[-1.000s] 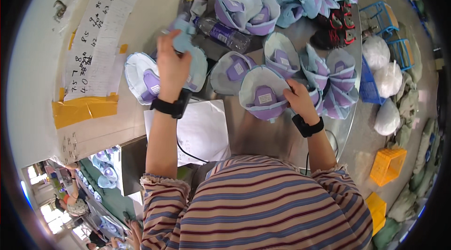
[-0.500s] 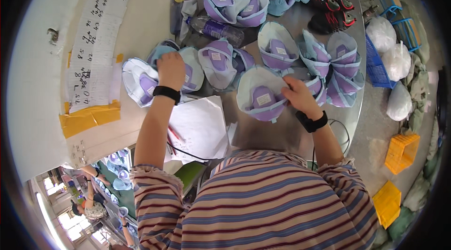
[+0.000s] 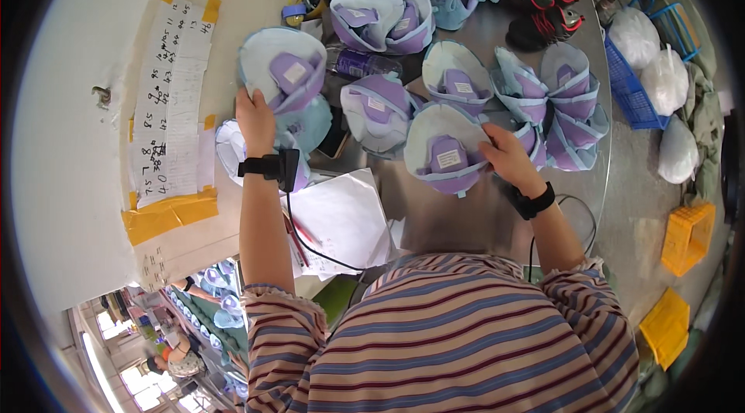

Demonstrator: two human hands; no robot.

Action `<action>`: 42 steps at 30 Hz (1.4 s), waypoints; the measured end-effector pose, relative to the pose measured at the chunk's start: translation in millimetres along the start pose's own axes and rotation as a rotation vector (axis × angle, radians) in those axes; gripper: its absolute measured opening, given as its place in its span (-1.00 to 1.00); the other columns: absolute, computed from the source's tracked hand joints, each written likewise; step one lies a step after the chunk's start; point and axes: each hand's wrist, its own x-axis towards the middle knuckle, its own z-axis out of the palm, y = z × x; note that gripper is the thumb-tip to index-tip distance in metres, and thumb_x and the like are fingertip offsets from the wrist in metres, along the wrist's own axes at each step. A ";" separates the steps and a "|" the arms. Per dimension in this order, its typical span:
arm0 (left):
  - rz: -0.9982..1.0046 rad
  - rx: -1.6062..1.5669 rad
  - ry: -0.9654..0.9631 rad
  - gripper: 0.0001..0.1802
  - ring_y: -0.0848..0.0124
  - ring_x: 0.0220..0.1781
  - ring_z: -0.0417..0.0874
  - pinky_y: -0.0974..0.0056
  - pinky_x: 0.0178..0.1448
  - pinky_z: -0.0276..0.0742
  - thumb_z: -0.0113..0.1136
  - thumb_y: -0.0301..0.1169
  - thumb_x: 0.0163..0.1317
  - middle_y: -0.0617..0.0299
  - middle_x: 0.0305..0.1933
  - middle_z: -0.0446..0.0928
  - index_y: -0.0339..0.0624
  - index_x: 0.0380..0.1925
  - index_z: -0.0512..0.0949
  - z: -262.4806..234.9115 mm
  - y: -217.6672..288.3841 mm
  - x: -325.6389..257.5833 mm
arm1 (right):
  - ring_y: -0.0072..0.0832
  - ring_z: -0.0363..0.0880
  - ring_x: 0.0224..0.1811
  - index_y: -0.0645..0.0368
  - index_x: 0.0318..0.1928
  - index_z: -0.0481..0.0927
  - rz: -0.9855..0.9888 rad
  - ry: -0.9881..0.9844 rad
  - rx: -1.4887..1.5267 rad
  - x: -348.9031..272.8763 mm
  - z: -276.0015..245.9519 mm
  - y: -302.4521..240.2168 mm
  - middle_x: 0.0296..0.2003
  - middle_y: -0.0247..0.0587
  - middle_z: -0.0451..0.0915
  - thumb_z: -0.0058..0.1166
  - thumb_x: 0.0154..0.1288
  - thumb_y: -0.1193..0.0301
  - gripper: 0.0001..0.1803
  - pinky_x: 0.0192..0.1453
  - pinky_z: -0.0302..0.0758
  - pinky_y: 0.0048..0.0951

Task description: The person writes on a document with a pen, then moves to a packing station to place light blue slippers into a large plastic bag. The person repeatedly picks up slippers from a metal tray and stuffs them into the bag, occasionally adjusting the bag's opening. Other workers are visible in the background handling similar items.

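My left hand [image 3: 256, 120] is closed on the edge of a pale blue and purple shoe upper [image 3: 284, 64], which is raised with its opening and white label facing up. Below it, partly hidden by my wrist, lie more uppers on the table's left side. My right hand [image 3: 514, 158] pinches the right rim of another shoe upper [image 3: 448, 151] of the same colours, also label up. Just beyond that one rests an upper [image 3: 456, 76], and a pair [image 3: 376, 112] lies between my two hands. A fanned cluster of uppers [image 3: 570, 107] sits to the right.
Behind them are more uppers [image 3: 382, 17], a plastic bottle [image 3: 365, 64] and black-red shoes [image 3: 543, 25]. Papers [image 3: 345, 215] with red pens lie near my left forearm, under a black cable. A white panel [image 3: 85, 165] rises at left; a blue crate [image 3: 632, 87] stands beyond the table.
My left hand has lifted an upper from the left group and turned it label up. The right hand keeps its hold on its upper, nearly in place. The view has shifted slightly.
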 end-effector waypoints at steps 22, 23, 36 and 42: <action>0.373 -0.289 -0.625 -0.71 0.17 -0.04 0.51 0.29 0.02 0.37 0.11 -0.42 0.11 0.02 -0.12 0.51 -0.31 -0.17 0.46 -76.8 69.2 -84.7 | -0.61 0.47 -0.66 0.29 -0.18 0.47 -0.139 -0.121 0.142 25.3 50.5 -49.4 -0.56 -0.30 0.49 -0.04 0.20 0.34 -0.73 -0.58 0.38 -0.58; 0.366 -0.310 -0.591 -0.72 0.17 -0.05 0.52 0.30 0.01 0.37 0.11 -0.45 0.10 0.02 -0.12 0.51 -0.31 -0.17 0.46 -84.4 72.0 -94.9 | -0.61 0.47 -0.66 0.28 -0.18 0.46 -0.156 -0.116 0.163 34.0 58.8 -62.1 -0.54 -0.30 0.50 -0.04 0.21 0.33 -0.73 -0.58 0.38 -0.58; 0.330 -0.411 -0.625 -0.71 0.12 -0.09 0.54 0.25 -0.02 0.42 0.15 -0.57 -0.03 0.02 -0.17 0.52 -0.30 -0.22 0.49 -101.1 75.4 -205.0 | -0.22 0.50 -0.20 0.15 0.04 0.35 -0.143 -0.457 -0.265 -28.6 72.1 -26.9 -0.15 -0.04 0.48 0.04 0.13 0.22 -0.52 -0.11 0.42 -0.33; 0.440 -0.419 -0.666 -0.68 0.11 -0.11 0.54 0.21 -0.03 0.43 0.18 -0.56 -0.07 0.06 -0.16 0.53 -0.26 -0.22 0.50 -112.9 80.8 -233.8 | -0.11 0.17 0.21 -0.08 0.17 0.21 -0.120 0.316 -0.862 -96.2 -25.7 16.5 0.16 0.03 0.17 0.17 -0.05 0.28 -0.29 0.08 0.35 -0.16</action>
